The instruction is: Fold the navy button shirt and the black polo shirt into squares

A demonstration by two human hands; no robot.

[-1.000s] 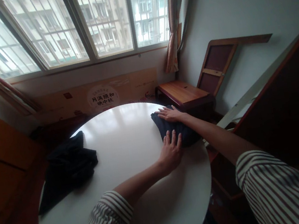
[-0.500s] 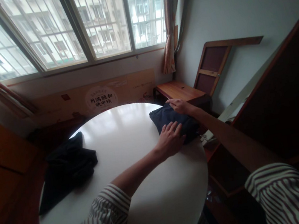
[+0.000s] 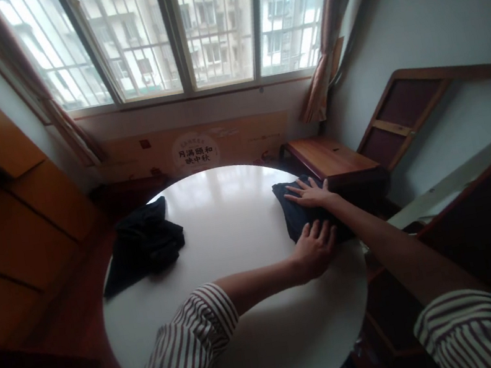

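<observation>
A folded dark garment [image 3: 295, 216] lies at the right edge of the round white table [image 3: 230, 237]. My left hand [image 3: 313, 248] rests flat on its near end, fingers stretched out. My right hand [image 3: 310, 194] lies flat on its far end, fingers spread. Both arms wear striped sleeves. A second dark garment [image 3: 145, 245] lies crumpled at the table's left edge, partly hanging over it, away from both hands.
A wooden side table [image 3: 331, 160] stands just beyond the table on the right, with a framed wooden panel [image 3: 398, 114] leaning on the wall. Wooden cabinets [image 3: 5, 211] line the left. A barred window [image 3: 182, 31] and printed cardboard [image 3: 195, 149] are behind.
The view has swung left, so the table sits further right in frame. My right hand came back from the garment's far edge onto its top; my left hand slid to its near end.
</observation>
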